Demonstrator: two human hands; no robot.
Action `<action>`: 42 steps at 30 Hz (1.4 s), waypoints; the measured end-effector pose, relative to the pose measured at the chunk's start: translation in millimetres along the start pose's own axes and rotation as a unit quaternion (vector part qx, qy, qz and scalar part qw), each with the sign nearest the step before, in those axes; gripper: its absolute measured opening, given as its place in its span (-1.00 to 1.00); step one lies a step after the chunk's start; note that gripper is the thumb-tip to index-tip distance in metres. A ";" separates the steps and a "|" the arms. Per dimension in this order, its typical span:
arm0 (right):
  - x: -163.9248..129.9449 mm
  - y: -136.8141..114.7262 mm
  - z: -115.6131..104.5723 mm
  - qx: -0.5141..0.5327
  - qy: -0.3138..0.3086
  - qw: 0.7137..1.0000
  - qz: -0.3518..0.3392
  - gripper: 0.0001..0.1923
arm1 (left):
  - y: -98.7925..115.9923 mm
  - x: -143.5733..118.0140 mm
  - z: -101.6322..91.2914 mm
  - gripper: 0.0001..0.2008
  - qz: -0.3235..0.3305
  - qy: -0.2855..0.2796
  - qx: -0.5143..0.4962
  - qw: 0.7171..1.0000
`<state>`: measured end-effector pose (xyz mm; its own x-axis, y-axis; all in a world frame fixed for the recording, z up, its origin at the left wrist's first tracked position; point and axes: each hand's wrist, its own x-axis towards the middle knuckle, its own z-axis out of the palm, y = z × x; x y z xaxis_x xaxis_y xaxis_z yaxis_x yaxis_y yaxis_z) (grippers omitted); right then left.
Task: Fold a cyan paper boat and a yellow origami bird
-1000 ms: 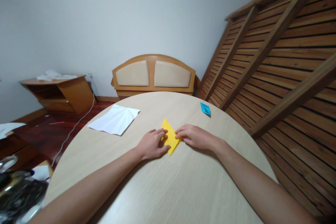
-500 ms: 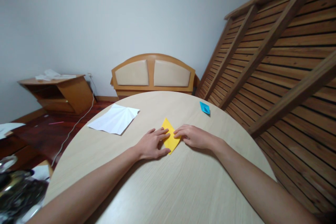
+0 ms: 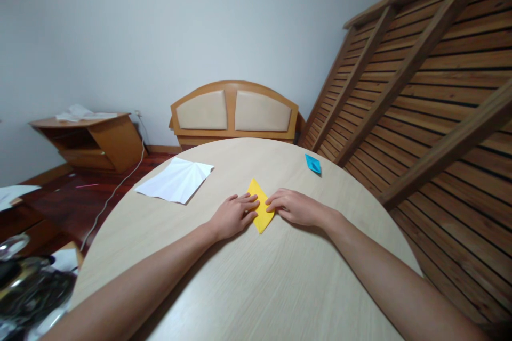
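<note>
My left hand and right hand lie flat with fingers stretched out, pressing from either side on the folded yellow diamond-shaped paper, which lies between them on the round pale wooden table; neither hand is closed around it. A creased white paper sheet lies well beyond my left hand, and a small folded blue paper piece beyond my right.

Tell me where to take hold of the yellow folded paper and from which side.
Pinch the far pointed tip of the yellow folded paper, coming from the far side of the table. It lies flat as a narrow diamond; the left hand and right hand press its two flanks, so only the far and near tips are free.
</note>
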<state>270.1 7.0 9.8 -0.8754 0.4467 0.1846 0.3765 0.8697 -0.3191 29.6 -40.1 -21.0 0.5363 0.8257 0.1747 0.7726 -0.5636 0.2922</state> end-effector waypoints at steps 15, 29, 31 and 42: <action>3.1 -6.0 8.6 0.028 0.066 0.994 0.079 -0.66 | 2.4 -5.0 -3.3 -0.35 0.001 -0.020 -0.010 1.000; 6.3 -1.0 25.4 0.009 0.110 0.989 0.099 -0.44 | 2.8 -6.7 -2.6 -0.26 0.032 -0.004 0.007 0.999; 7.2 -1.4 27.1 0.000 0.112 0.989 0.101 -0.47 | 2.5 -6.7 -2.3 -0.25 0.033 -0.003 0.007 0.999; 13.0 -9.8 31.5 -0.047 0.115 0.982 0.141 -0.58 | 0.4 -6.7 -1.7 -0.39 0.053 -0.017 0.020 0.998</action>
<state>245.4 -2.3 -14.0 -0.6449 0.6989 0.3093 0.6305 0.7152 -0.3016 25.8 -45.8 -20.5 0.6267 0.7604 0.1704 0.7230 -0.6490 0.2368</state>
